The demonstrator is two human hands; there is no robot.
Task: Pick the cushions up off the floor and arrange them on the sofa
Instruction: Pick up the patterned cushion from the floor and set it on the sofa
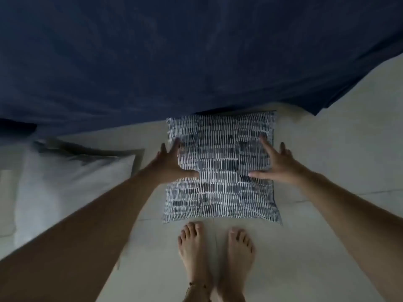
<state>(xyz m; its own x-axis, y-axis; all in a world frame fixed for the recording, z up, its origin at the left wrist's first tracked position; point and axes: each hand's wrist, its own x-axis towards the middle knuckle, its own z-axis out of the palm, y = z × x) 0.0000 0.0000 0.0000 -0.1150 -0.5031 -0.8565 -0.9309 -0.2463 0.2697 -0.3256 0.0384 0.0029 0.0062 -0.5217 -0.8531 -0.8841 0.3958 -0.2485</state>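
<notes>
Both bare forearms are reaching down over the pale floor. Left to right: a plain grey cushion is lying flat; the left hand and right hand, fingers spread wide, are pressing the patterned cushion, gripping nothing, below the dark blue sofa.

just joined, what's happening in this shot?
A person is bending over a patterned blue-and-white cushion lying on the pale floor, right in front of their bare feet. The left hand and right hand are spread open at either side of it, reaching in; neither has gripped it yet. A second, plain light cushion lies on the floor to the left. The dark blue sofa sits just beyond, with no cushion on the visible part.
</notes>
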